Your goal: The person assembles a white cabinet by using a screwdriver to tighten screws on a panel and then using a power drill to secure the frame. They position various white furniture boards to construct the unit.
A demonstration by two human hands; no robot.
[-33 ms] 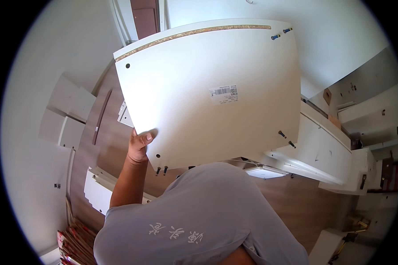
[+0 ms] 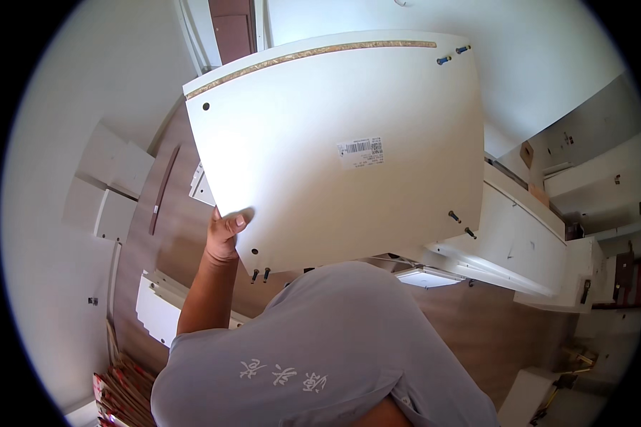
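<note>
A large white furniture panel (image 2: 320, 192) is held up before me, its broad face toward my view. My left hand (image 2: 225, 233) grips its lower left edge, the thumb lying on the face and the other fingers hidden behind. Along the far edge runs a groove (image 2: 313, 51) showing raw chipboard. A printed label (image 2: 361, 152) sits near the middle. Dark connector bolts stick out in pairs at the far right corner (image 2: 444, 60), the near right corner (image 2: 454, 216) and the near left corner (image 2: 266, 275). Round holes (image 2: 206, 107) mark the left side. My right hand does not show.
White boards (image 2: 160, 302) lie on the brown floor beside my left arm. More white panels (image 2: 513, 228) are stacked at the right. Flattened cardboard (image 2: 124, 391) is bundled at the lower left. A long brown strip (image 2: 165, 188) lies near the left wall.
</note>
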